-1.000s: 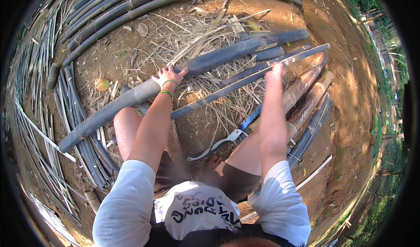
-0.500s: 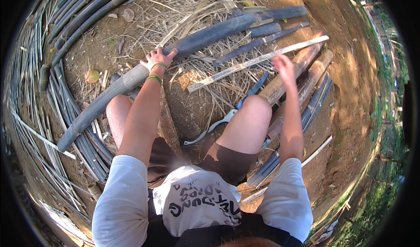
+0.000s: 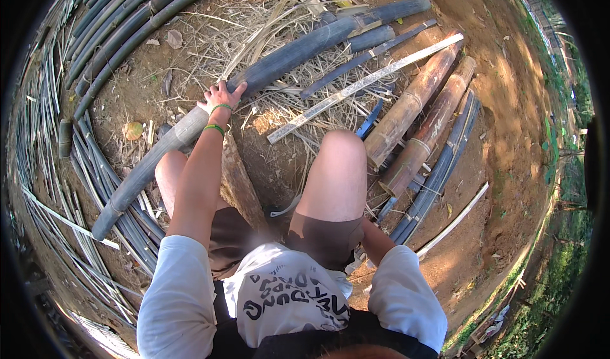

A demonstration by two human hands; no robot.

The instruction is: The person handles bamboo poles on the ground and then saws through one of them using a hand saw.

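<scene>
A long dark bamboo pole (image 3: 147, 168) slants across the ground in front of me, its middle section paler. My left hand (image 3: 220, 98) lies over its middle, fingers over the top and thumb spread, gripping it from above. My right arm bends down beside my right thigh, and the hand is hidden behind the leg. Under and beyond that knee lies a hand saw; its blue blade (image 3: 370, 119) shows, but most of its pale handle is covered by my leg. A rough wooden piece (image 3: 240, 181) runs between my knees, beneath the pole.
Two brown bamboo lengths (image 3: 413, 101) and a tied bundle of dark strips (image 3: 438, 168) lie at right. A pale split strip (image 3: 362, 89) crosses dry shavings (image 3: 254, 38). Dark poles (image 3: 136, 32) and many thin strips (image 3: 47, 168) line the left side.
My right hand has dropped from above the brown bamboo to behind my thigh. My right knee has swung inward, covering more of the saw. My left hand stays on the pole.
</scene>
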